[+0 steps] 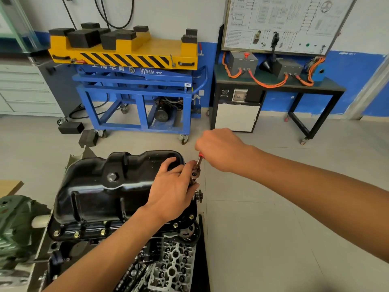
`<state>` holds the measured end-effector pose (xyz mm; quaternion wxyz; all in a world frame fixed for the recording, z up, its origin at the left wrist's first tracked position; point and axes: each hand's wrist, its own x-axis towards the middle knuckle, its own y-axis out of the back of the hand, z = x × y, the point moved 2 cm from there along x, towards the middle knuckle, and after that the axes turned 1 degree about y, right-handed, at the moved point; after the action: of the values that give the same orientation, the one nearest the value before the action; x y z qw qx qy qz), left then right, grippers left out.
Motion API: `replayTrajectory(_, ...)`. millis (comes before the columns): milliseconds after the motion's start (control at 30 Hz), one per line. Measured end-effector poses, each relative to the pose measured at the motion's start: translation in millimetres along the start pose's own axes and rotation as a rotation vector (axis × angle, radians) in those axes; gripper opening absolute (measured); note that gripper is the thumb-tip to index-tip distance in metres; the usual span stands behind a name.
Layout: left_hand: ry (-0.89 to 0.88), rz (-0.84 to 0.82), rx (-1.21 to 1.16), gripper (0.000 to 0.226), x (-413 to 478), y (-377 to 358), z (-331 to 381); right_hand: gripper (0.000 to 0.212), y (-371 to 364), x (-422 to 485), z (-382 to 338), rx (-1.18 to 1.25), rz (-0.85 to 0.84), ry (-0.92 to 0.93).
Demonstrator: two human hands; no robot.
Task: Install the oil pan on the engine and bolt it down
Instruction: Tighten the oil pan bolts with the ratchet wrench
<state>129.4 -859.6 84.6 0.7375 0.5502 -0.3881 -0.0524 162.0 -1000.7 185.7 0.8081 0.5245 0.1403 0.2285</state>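
A black oil pan [101,192] lies upturned on the engine [172,260] at the lower middle of the head view. Brass-coloured bolts [76,234] sit along its near flange. A ratchet wrench [196,168] with a red handle stands at the pan's right edge. My right hand [219,148] grips the handle from above. My left hand [170,186] rests on the pan's right side, its fingers curled round the ratchet head. The bolt under the ratchet is hidden by my fingers.
A blue and yellow lift cart [134,81] stands behind the engine. To its right is a black bench [277,85] with boxes and orange cables. Black rubber blocks [70,127] lie on the floor. Green machinery [14,224] sits at the left edge.
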Motion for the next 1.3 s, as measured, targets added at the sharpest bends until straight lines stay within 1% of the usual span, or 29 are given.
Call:
replayTrajectory(67,0.001,-0.021,0.0,0.064,-1,0,0,0.027,-6,-3,3,0.001,-0.001,0.01)
replayTrajectory(100,-0.001,-0.029,-0.001,0.068,-1,0,1,0.025,-7,-6,5,0.008,-0.004,0.019)
replayTrajectory(133,-0.006,-0.028,-0.001,0.07,-1,-1,1,0.03,-8,-10,6,0.023,-0.011,0.031)
replayTrajectory(200,-0.006,-0.029,-0.009,0.07,-1,-1,2,0.045,-6,-18,11,0.06,-0.043,0.054)
replayTrajectory(333,0.017,0.008,-0.004,0.058,1,-1,4,0.051,-1,-33,15,0.186,-0.228,0.087)
replayTrajectory(400,0.027,0.028,-0.012,0.054,2,-1,5,0.053,-3,-37,7,0.325,-0.353,0.135)
replayTrajectory(467,0.019,0.056,-0.005,0.053,3,-1,4,0.054,-7,-39,-7,0.482,-0.42,0.2)
replayTrajectory(533,0.006,0.034,0.007,0.056,1,-3,2,0.05,-9,-38,-24,0.631,-0.408,0.186)
replayTrajectory(600,0.0,-0.093,0.023,0.069,2,-2,1,0.047,-7,-37,-41,0.722,-0.343,0.139)
replayTrajectory(633,-0.018,-0.152,0.044,0.071,4,-3,0,0.045,-7,-36,-50,0.758,-0.302,0.126)
replayTrajectory(667,-0.051,-0.176,0.075,0.066,5,-4,0,0.043,-6,-34,-57,0.777,-0.264,0.121)
replayTrajectory(700,-0.083,-0.179,0.1,0.056,6,-4,1,0.041,-6,-33,-63,0.772,-0.23,0.118)
replayTrajectory(733,-0.094,-0.134,0.078,0.049,8,-5,2,0.04,-6,-32,-67,0.751,-0.204,0.11)
replayTrajectory(767,-0.11,-0.094,0.036,0.048,8,-5,2,0.038,-7,-32,-70,0.731,-0.184,0.096)
replayTrajectory(800,-0.111,-0.118,0.016,0.044,8,-6,1,0.037,-9,-33,-71,0.725,-0.169,0.076)
replayTrajectory(833,-0.095,-0.157,0.049,0.043,7,-4,2,0.037,-10,-34,-70,0.727,-0.16,0.058)
replayTrajectory(867,-0.076,-0.179,0.077,0.047,4,-3,1,0.04,-11,-35,-69,0.728,-0.161,0.045)
replayTrajectory(933,-0.038,-0.159,0.063,0.058,1,-3,-1,0.043,-9,-37,-63,0.729,-0.218,0.038)
replayTrajectory(967,-0.019,-0.131,0.046,0.059,1,-1,0,0.044,-8,-38,-58,0.721,-0.27,0.051)
replayTrajectory(1033,0.006,-0.053,-0.017,0.053,2,-1,1,0.048,-3,-40,-45,0.659,-0.401,0.099)
replayTrajectory(1133,0.003,-0.013,-0.036,0.048,0,-2,1,0.05,0,-39,-26,0.495,-0.564,0.15)
replayTrajectory(1233,0.012,-0.016,-0.039,0.05,1,-2,1,0.047,3,-35,-4,0.343,-0.6,0.085)
replayTrajectory(1300,0.003,-0.014,-0.04,0.049,1,-2,1,0.04,7,-33,5,0.257,-0.531,-0.004)
